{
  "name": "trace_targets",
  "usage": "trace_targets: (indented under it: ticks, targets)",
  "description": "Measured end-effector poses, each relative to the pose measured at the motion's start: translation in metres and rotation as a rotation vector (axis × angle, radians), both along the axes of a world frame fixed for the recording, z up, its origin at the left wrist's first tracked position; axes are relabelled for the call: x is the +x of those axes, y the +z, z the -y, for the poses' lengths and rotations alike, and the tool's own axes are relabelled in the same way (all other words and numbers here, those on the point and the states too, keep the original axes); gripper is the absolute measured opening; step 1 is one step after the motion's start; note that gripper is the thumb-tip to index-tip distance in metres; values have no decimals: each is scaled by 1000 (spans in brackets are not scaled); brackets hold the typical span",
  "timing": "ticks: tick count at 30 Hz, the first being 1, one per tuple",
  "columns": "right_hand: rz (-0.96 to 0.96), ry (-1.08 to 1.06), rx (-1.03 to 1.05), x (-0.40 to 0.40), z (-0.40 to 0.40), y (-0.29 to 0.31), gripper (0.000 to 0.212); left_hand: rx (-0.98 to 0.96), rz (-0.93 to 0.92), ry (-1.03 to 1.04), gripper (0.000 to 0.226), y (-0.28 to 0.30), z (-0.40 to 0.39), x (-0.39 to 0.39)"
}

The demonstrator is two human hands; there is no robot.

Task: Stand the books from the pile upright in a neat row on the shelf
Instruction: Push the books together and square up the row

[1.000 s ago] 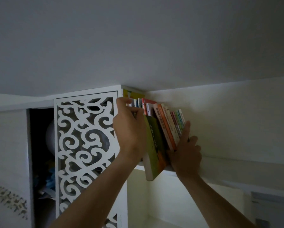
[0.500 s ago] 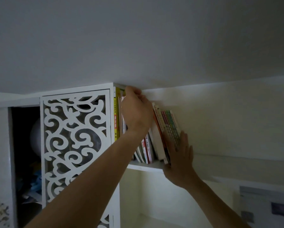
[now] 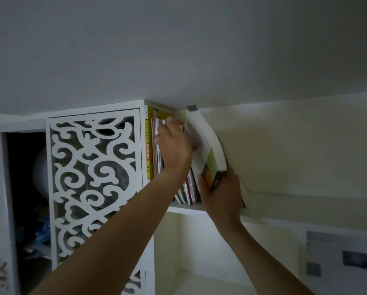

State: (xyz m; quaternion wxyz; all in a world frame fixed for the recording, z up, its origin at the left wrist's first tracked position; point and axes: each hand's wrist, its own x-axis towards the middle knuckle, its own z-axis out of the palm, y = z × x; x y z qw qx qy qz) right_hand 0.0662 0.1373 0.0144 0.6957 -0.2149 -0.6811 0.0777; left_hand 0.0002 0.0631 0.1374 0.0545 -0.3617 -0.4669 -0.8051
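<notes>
A row of books stands on a high white shelf (image 3: pixel 189 209) just under the ceiling. A yellow-spined book (image 3: pixel 147 145) is upright at the far left. Thin red and white books (image 3: pixel 190 188) lean in the middle. My left hand (image 3: pixel 174 145) reaches between the books, its fingers against the upper spines. My right hand (image 3: pixel 220 194) grips the lower end of a thick white and green book (image 3: pixel 203 145), which tilts to the right and is lifted off the shelf. Behind it leans a red-edged book (image 3: pixel 226 152).
A white cabinet with a scroll-cut door (image 3: pixel 93 177) stands left of the shelf. Its open dark compartment (image 3: pixel 27 188) holds a pale round object and blue items. The ceiling is close above the books. A lower shelf (image 3: pixel 189 279) lies beneath. A paper sheet (image 3: pixel 338 258) hangs lower right.
My right hand went from lying flat against the leaning books to gripping a thick white and green book and lifting it. My left hand dropped a little along the spines.
</notes>
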Motion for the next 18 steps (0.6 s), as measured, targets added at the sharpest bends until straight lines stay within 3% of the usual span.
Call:
trace_targets:
  ticks: [5,7,10,12,18]
  targets:
    - [-85,215,-42,8,3,11,13,-304,63,-50,74,-40,-16,-12]
    - [-144,280,-61,15,8,16,19,-331,33,4,61,-50,-21,-16]
    - [-195,298,-63,28,11,25,5,-347,-93,136,38,-57,-28,-22]
    - [-189,257,-43,34,9,31,12,-372,-172,243,29,-61,-31,-23]
    - [-226,124,38,51,3,32,21,-324,-338,384,20,-76,-48,-8]
